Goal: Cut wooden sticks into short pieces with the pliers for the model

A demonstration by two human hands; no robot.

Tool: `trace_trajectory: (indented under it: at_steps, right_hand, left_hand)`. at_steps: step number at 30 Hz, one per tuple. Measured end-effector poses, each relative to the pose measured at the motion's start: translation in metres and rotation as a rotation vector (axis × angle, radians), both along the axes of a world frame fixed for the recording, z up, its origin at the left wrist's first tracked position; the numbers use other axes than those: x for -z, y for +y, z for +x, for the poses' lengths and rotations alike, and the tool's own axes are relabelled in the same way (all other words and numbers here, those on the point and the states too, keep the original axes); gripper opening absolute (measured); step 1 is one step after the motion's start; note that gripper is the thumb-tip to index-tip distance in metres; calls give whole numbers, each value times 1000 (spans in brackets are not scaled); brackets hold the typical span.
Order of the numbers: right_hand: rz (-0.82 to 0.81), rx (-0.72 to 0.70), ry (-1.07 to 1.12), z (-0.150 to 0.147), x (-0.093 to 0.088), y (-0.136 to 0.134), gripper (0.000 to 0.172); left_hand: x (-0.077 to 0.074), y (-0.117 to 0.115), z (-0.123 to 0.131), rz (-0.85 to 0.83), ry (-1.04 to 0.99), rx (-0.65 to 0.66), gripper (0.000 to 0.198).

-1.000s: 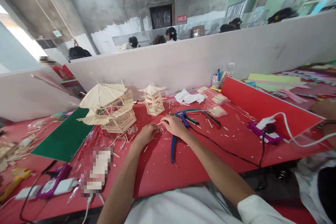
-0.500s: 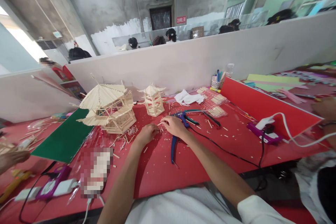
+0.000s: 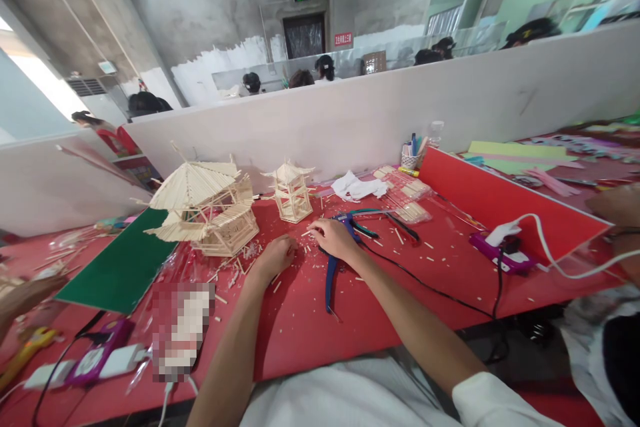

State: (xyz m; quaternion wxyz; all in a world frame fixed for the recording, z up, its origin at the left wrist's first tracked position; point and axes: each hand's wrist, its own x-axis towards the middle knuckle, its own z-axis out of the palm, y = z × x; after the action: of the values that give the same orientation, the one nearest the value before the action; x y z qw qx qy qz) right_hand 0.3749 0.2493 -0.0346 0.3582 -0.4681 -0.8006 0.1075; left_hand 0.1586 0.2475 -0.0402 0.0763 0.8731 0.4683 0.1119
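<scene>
Over the red table, my left hand [image 3: 278,256] has its fingers curled together; anything inside them is too small to make out. My right hand [image 3: 332,237] pinches a small wooden stick piece [image 3: 307,233] at its fingertips, a short gap from my left hand. A blue glue gun [image 3: 331,280] lies partly beneath my right wrist. Behind my hands stands a small stick pavilion [image 3: 292,195]. The larger stick pavilion [image 3: 205,210], with a wide slatted roof, is to the left, among scattered stick pieces.
Pliers [image 3: 407,230], a white cloth [image 3: 357,186] and bagged sticks [image 3: 407,197] lie behind to the right. A red board [image 3: 505,203] leans beside a purple power strip [image 3: 503,255]. On the left are a green board [image 3: 117,267] and another person's arm [image 3: 30,297].
My hands have drawn slightly apart, the left fingers curling in more. The other person's arm at the left has moved further over the table.
</scene>
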Motion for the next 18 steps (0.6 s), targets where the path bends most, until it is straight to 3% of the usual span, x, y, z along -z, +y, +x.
trace_trajectory:
  at_steps: [6, 11, 18]
  right_hand:
    - [-5, 6, -15, 0, -1, -1, 17]
    - [-18, 11, -17, 0, -4, -2, 17]
    - [3, -4, 12, 1, -5, -3, 17]
  left_hand:
    - [6, 2, 0, 54, 16, -78, 15]
    - [9, 4, -1, 48, 57, -146, 20]
    - [8, 1, -5, 56, -48, -119, 24]
